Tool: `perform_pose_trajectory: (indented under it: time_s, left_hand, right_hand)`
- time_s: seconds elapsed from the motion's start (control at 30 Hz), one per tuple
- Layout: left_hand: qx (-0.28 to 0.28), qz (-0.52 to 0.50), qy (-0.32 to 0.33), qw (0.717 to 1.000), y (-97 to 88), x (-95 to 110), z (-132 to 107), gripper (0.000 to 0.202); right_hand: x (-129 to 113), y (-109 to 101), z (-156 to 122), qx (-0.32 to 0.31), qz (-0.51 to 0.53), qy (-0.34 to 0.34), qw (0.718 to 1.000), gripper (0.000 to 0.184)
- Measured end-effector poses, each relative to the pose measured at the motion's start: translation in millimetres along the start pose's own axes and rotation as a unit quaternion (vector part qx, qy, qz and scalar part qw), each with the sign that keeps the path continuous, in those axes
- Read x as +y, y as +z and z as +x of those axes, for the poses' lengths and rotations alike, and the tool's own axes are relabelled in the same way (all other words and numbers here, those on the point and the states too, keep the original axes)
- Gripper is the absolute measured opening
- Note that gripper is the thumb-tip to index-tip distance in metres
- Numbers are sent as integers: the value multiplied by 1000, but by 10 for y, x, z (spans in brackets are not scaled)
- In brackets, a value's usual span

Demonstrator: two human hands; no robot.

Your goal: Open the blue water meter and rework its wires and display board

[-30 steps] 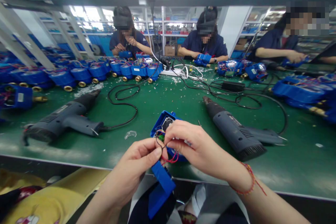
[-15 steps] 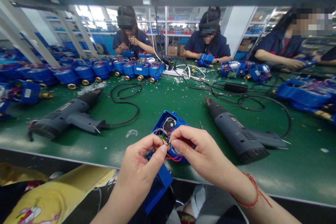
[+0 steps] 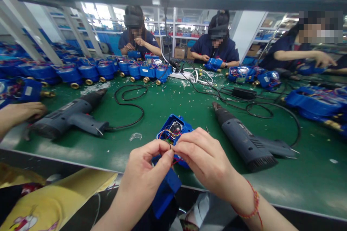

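Note:
In front of me a blue meter housing (image 3: 166,126) lies open at the table's near edge, with a round black part and thin coloured wires (image 3: 170,134) showing inside. My left hand (image 3: 151,162) pinches a thin dark wire between thumb and forefinger just above the housing. Fingertip to fingertip with it, my right hand (image 3: 203,155) is closed on the wire too; its fingers hide the exact grip. A blue cover (image 3: 166,191) hangs below, over the table edge. Red wires (image 3: 177,159) loop out under my right fingers.
Heat guns lie left (image 3: 70,115) and right (image 3: 244,137) on the green table (image 3: 173,97). Blue meters (image 3: 89,74) line the back left, near a white power strip (image 3: 180,75). Another person's hand (image 3: 32,110) is at the far left. Several co-workers sit opposite.
My right hand has turned, its fingers now bunched over the left fingertips. Another person's hand has come in at the left beside the heat gun. The co-worker at right has raised a hand.

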State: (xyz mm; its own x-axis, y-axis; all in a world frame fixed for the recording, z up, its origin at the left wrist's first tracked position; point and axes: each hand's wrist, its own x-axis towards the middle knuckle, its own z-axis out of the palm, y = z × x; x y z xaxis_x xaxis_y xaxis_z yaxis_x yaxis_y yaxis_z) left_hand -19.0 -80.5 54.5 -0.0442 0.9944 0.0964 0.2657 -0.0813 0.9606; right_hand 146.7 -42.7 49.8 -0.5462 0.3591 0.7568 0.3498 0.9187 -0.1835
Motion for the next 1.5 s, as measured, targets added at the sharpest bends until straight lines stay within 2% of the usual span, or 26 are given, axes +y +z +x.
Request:
perform_pose_trajectory:
  time_s: [0.13, 0.23, 0.33, 0.6, 1.03, 1.3, 1.5]
  left_hand:
    - [-18, -24, 7, 1000, -10, -8, -6, 23]
    - [-42, -62, 0, 997, -14, -20, -4, 26]
    - [-60, -86, -4, 994, -22, -32, 2, 26]
    - [-53, -21, 36, 998, -56, -3, 6, 24]
    - [-4, -56, 19, 998, 41, -41, -20, 23]
    - [2, -102, 14, 995, 82, -90, -58, 18]
    - [9, -104, 5, 995, 93, -112, -87, 20]
  right_hand:
    - [20, 5, -17, -3, -20, -35, 999, 15]
    - [50, -19, 7, -22, 31, -40, 998, 13]
    - [67, -51, 38, -42, 89, -13, 995, 6]
    - [21, -41, 39, -38, 53, 4, 998, 5]
    - [-54, 93, -16, 53, 26, 5, 998, 9]
    - [-108, 180, -35, 90, 25, 54, 994, 6]
    - [-107, 128, -30, 96, 24, 99, 990, 9]
